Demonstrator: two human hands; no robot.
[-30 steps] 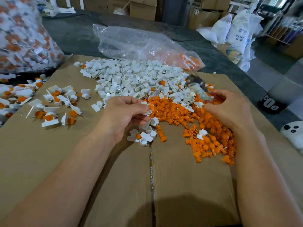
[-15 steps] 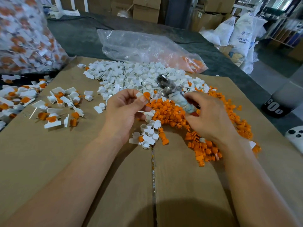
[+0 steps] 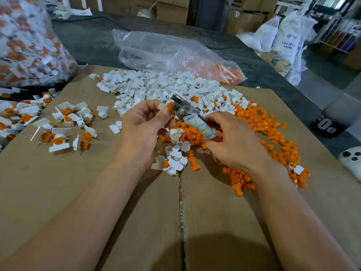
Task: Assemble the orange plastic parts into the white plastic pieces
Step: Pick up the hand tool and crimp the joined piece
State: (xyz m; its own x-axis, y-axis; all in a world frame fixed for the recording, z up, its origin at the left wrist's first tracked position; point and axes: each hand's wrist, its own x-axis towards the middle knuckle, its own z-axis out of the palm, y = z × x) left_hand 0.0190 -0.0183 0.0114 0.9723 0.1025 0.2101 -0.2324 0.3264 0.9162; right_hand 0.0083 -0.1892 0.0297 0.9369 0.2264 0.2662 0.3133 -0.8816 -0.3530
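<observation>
Left hand: your left hand (image 3: 144,126) is pinching a white piece (image 3: 161,105) with an orange part (image 3: 170,107) sitting in it. Thumb and fingertips are curled round it, and it's held up over the middle of the counter (image 3: 82,192), which is topped with cardboard.
Right hand: your right hand (image 3: 234,143) is wrapped round a tool (image 3: 199,125) by its cloth-covered handle. The metal head is tilted up and left, right up against the orange part.
White heap (image 3: 166,85): loose white pieces spread toward the far edge, just past your hands.
Orange heap (image 3: 263,124): loose orange parts, touching the white heap and running down toward the right edge, partly under your right hand and wrist.
Small cluster (image 3: 174,159): a few white pieces plus a couple of orange ones, between your wrists by the cardboard seam.
Finished ones (image 3: 64,122): white pieces with orange already in them, scattered along the left edge.
Clear bag (image 3: 172,53): lying at the far edge behind the white heap, some orange showing at its right end.
Full bag (image 3: 25,45): far-left corner, packed with white-and-orange pieces.
</observation>
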